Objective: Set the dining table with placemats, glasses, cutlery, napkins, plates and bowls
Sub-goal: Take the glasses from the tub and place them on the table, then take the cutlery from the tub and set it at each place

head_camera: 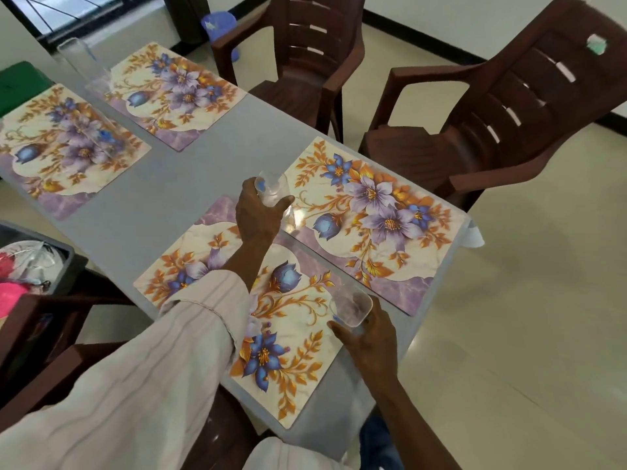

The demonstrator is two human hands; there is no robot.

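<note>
One glass (272,188) in left hand (258,215), another glass (351,305) in right hand (369,337)

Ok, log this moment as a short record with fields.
table: grey table, four floral placemats laid
left grip: hand holds first glass at the corner of the right placemat
right grip: hand holds second glass at the right corner of the near placemat
far glass: stands at the far placemat
cutlery, napkins, plates, bowls: none on the mats yet
</note>
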